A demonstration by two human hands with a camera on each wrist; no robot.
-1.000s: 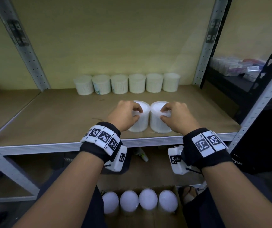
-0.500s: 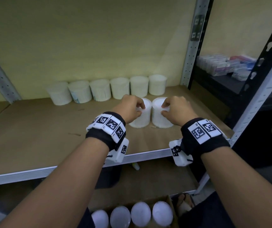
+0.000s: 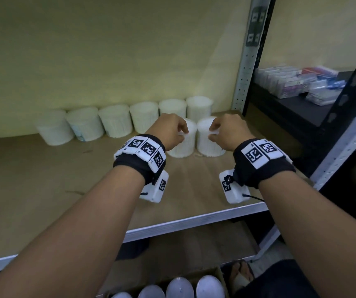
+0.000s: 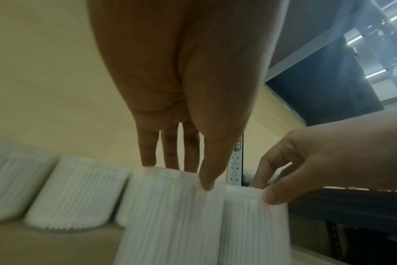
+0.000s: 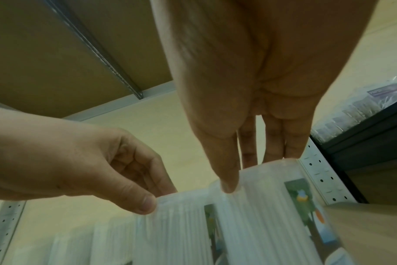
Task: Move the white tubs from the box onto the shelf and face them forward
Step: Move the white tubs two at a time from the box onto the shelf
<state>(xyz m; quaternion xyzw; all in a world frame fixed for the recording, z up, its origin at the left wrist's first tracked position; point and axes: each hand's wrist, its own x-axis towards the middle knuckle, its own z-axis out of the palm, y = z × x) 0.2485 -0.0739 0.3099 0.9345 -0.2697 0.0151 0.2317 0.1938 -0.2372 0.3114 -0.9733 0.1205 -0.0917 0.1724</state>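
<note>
Two white tubs stand side by side on the wooden shelf (image 3: pixel 43 179), just in front of a back row of several tubs (image 3: pixel 112 121). My left hand (image 3: pixel 171 131) grips the top rim of the left tub (image 3: pixel 183 145) with thumb and fingertips. My right hand (image 3: pixel 226 131) grips the rim of the right tub (image 3: pixel 207 145) the same way. In the left wrist view my left thumb (image 4: pixel 207 181) pinches the left tub (image 4: pixel 170 215). In the right wrist view the right tub (image 5: pixel 261 215) shows a coloured label. More white tubs (image 3: pixel 180 287) sit in the cardboard box (image 3: pixel 218 274) below.
A grey metal upright (image 3: pixel 248 61) closes off the shelf's right end. Beyond it a dark shelf carries wrapped packets (image 3: pixel 297 82). The shelf's metal front edge (image 3: pixel 194 222) runs under my wrists. Bare board lies to the left of the two tubs.
Both hands have slid the two tubs back from near the front edge to just in front of the back row. The grips have not changed.
</note>
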